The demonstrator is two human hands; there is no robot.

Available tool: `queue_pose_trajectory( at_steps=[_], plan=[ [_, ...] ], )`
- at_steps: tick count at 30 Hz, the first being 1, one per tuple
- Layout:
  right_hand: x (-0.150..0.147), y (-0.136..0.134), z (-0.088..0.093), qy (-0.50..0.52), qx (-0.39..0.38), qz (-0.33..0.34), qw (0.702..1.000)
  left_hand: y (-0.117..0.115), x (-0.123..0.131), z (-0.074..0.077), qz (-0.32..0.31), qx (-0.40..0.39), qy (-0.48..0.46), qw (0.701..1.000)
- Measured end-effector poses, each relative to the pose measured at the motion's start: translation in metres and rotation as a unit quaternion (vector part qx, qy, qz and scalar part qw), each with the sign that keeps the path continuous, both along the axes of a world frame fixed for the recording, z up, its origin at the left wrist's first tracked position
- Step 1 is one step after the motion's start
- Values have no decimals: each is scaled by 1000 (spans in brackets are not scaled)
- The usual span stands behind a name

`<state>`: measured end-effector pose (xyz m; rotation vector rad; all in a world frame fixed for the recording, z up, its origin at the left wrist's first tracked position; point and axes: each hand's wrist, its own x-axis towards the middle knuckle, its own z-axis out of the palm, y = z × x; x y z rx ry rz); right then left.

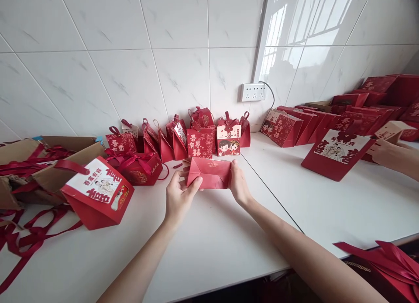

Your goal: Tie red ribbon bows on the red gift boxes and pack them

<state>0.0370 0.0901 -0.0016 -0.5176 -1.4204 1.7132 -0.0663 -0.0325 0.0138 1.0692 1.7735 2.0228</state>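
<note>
**A:** What do the two hands hold?

**B:** A folded box (209, 173) of red paper, partly flattened, held between them low over the white table (229, 250). I cannot tell if it rests on the table. The left hand (178, 194) is closed on its left end, thumb on top and fingers curled under. The right hand (238, 185) is closed on the right end, with the fingers wrapped behind.

**A:** What is around them?

**B:** Just beyond the hands, a row of finished boxes (199, 143) stands against the tiled wall. They are red, with ribbon handles. Left of the left hand, a bigger box (98, 194) lies tipped over with its white label up. Further left is a carton (49, 163), with red ribbons (29, 237) trailing in front of it.

**A:** And to the right?

**B:** Well right of the right hand, another person's hand (382, 152) is beside a flat box (337, 154) with a white picture panel. Beyond that, red flats (327, 119) lean in stacks along the wall. A socket (252, 92) is on the wall above.
</note>
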Motion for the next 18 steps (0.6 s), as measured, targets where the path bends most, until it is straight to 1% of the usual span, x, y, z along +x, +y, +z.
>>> queue_pose_trajectory(
  at_steps=[2, 4, 5, 7, 9, 11, 13, 14, 16, 18],
  plan=[
    [-1, 2, 1, 20, -104, 46, 993, 1, -3, -1, 1, 7, 5, 1000],
    [-2, 4, 3, 47, -176, 73, 981, 2, -5, -3, -12, 2, 17, 1000],
    [-3, 4, 3, 65, -197, 75, 975, 3, -6, -4, -23, -1, 19, 1000],
    [-3, 3, 5, 103, -206, 72, 971, 4, -7, -6, -43, 8, 11, 999],
    [-2, 0, 5, 133, -173, 73, 973, 4, -8, -8, -57, 26, -4, 998],
    [-1, -2, 6, 150, -109, 85, 979, 4, -8, -10, -66, 27, -2, 997],
    [2, -3, 7, 157, -35, 81, 984, 2, -9, -11, -86, 8, 23, 996],
    [4, -2, 7, 155, 5, 67, 986, 2, -9, -12, -103, -4, 40, 994],
    [8, 1, 9, 129, 88, 15, 988, 1, -10, -16, -153, -35, 76, 985],
    [13, 3, 9, 92, 163, -32, 982, 0, -12, -21, -203, -83, 109, 969]
  ],
)
